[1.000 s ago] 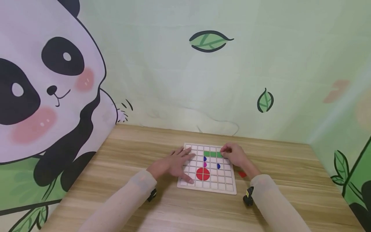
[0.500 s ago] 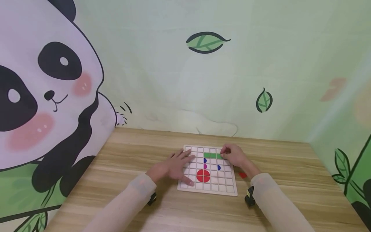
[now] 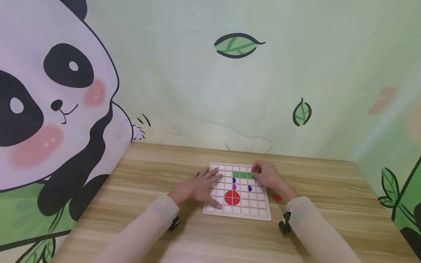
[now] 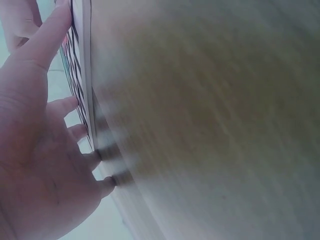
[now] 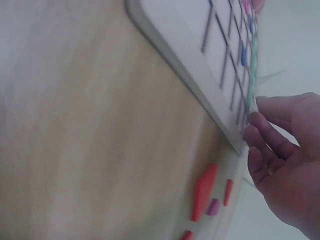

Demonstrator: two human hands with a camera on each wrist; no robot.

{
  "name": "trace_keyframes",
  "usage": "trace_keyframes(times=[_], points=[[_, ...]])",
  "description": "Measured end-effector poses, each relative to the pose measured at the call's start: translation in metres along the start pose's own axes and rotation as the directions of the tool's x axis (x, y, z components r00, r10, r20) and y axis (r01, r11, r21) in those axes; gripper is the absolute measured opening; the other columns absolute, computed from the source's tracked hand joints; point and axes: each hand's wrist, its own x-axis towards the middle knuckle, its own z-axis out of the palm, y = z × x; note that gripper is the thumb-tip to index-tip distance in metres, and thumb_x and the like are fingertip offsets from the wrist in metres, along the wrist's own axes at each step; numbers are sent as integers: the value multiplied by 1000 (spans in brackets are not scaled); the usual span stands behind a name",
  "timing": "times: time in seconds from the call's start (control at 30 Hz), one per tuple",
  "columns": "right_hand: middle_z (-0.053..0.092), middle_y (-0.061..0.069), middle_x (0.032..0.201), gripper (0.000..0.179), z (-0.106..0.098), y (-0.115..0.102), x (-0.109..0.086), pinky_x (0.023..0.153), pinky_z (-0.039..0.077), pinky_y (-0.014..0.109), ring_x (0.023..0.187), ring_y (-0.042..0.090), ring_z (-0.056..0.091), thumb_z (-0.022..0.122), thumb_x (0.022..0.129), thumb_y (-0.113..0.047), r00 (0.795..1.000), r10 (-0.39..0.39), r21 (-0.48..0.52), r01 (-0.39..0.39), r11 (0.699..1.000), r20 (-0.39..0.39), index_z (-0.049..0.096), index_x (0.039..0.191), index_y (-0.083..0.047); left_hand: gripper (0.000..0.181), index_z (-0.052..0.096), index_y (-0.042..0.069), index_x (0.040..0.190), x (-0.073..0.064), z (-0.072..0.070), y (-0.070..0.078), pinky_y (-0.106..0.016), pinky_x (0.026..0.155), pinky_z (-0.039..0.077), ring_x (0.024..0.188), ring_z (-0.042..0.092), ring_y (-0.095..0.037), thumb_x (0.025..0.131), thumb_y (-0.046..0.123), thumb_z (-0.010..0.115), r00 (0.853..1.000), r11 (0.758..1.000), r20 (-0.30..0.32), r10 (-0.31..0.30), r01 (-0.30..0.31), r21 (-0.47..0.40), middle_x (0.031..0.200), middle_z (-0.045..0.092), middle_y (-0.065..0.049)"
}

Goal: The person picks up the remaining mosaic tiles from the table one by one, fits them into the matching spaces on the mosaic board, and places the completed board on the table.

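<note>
Nothing shifts on our gridded board (image 3: 245, 210) this past second, so we seem to dwell on one spot. Our right hand (image 3: 269, 175) curls at a flat, bright green strip (image 3: 243, 175) left of its fingertips; any pinch, we cannot tell. Opposite, our left hand (image 3: 201, 185) lies spread on the board.

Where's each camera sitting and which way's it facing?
Head: on the head, facing forward and down at the board; sleeves, left-hand grip, right-hand grip show.
Left wrist: worn there, facing the table beside the board; left-hand grip shows.
Right wrist: worn there, facing board edge and red pieces; right-hand grip shows.
Head and right wrist share the green tiles.
</note>
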Motion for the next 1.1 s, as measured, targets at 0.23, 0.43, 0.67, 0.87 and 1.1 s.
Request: trace_keyframes(times=[0.23, 0.43, 0.67, 0.87, 1.1], points=[[68, 6, 101, 8, -24, -3, -8, 81, 54, 36, 94, 25, 60, 68, 104, -13, 1000, -1, 12, 1, 1000, -12, 71, 110, -9, 121, 23, 24, 171, -1, -1, -1, -63, 128, 9, 163, 1, -39, 78, 81, 75, 1000, 1000, -1, 10, -10, -5, 179, 8, -7], [69, 10, 109, 21, -49, 2, -21, 83, 56, 36, 101, 28, 62, 66, 106, -17, 999, -19, 71, 22, 997, -48, 69, 121, -2, 121, 23, 24, 171, 0, -2, -1, -64, 128, 8, 163, 0, -39, 78, 81, 75, 1000, 1000, -8, 6, -6, -1, 179, 8, -7], [70, 11, 111, 25, -62, 18, -37, 85, 55, 36, 102, 29, 62, 66, 107, -19, 996, 23, 96, -14, 995, -87, 68, 124, -1, 120, 22, 26, 171, 0, 0, -1, -63, 128, 8, 163, 0, -38, 78, 81, 75, 1000, 1000, 5, 1, -1, -1, 179, 6, -5], [69, 13, 107, 23, -66, 31, -47, 82, 53, 35, 99, 30, 61, 68, 105, -17, 994, 13, 74, -5, 997, -107, 69, 119, 1, 120, 21, 27, 171, 0, -1, -1, -63, 128, 8, 164, -1, -37, 78, 82, 74, 1000, 1000, 2, -6, 6, 4, 179, 6, -4], [70, 9, 105, 20, -61, 54, -56, 83, 54, 35, 98, 27, 61, 72, 103, -16, 998, 10, 59, -7, 998, -57, 72, 116, -1, 120, 21, 26, 171, -2, 0, -1, -63, 128, 9, 164, 0, -37, 78, 82, 73, 1000, 1000, 9, -7, 7, 11, 179, 6, -5]])
